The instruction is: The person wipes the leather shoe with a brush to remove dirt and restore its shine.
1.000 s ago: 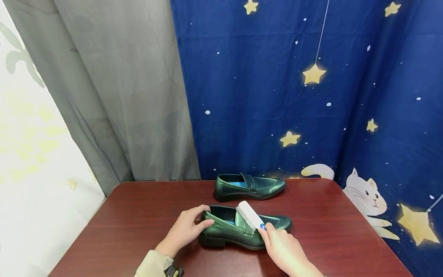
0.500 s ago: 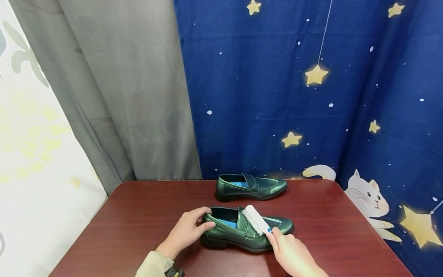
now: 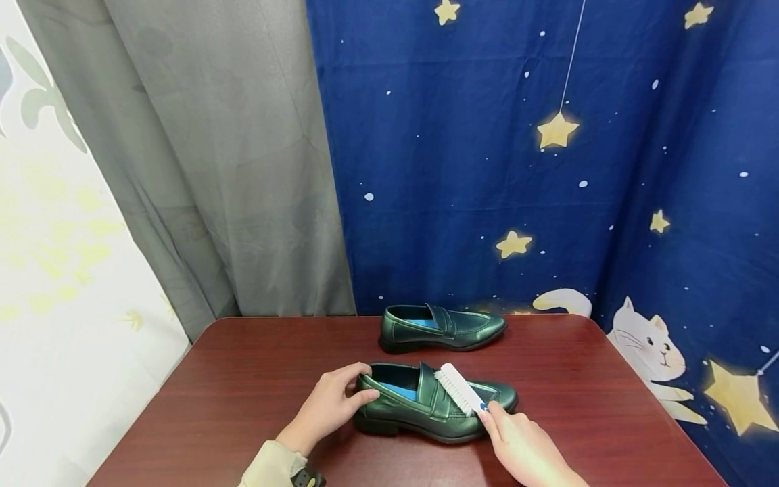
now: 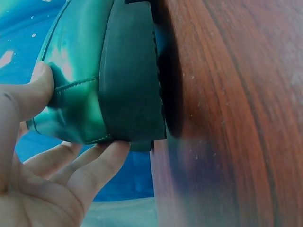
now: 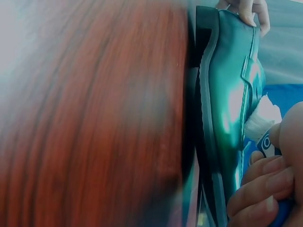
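A dark green loafer (image 3: 398, 411) with a blue insole stands upright on the table, toe to the right. My left hand (image 3: 325, 406) holds its heel end, the thumb (image 4: 41, 87) on the collar's near side and the other fingers around the back of the heel. My right hand (image 3: 526, 443) grips the handle of a white brush (image 3: 459, 387). The bristles (image 5: 262, 116) lie against the loafer's upper, just in front of the strap. Part of the loafer's toe is hidden behind the brush and right hand.
A matching green loafer (image 3: 468, 329) stands behind, near the far edge of the reddish-brown table (image 3: 262, 365). Beyond that edge hang a grey curtain (image 3: 243, 169) and a blue starry curtain (image 3: 450, 169).
The brush and my right hand have moved rightward over the upper, from the strap towards the toe. My left hand keeps its hold on the heel. The view has shifted slightly.
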Available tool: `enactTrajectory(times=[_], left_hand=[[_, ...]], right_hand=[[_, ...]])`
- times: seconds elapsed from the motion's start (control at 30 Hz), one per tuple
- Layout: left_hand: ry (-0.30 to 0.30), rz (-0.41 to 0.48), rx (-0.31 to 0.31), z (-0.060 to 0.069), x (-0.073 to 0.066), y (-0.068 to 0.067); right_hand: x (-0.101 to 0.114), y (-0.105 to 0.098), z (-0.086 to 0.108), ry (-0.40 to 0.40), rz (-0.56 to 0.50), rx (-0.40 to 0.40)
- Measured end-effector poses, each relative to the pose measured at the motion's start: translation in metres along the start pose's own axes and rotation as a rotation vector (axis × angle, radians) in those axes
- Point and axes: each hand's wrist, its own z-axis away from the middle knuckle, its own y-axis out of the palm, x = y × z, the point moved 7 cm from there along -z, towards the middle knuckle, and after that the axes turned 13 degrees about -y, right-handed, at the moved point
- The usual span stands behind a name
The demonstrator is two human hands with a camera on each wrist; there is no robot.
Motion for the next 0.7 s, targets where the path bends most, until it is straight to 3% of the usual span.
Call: enactTrajectory(times=[0.27,0.4,0.7], left_hand=[[0.010,-0.047,-0.067,-0.006,0.001,0.001],[-0.001,-0.026,-0.063,-0.011,0.004,0.003],[-0.018,0.019,-0.055,-0.019,0.009,0.005]], right_hand=[[-0.014,-0.003,0.004,0.034,0.045,0.049],[-0.018,-0.007,0.004,0.033,0.100,0.027],[-0.031,-0.015,0.005,0.050,0.167,0.064]])
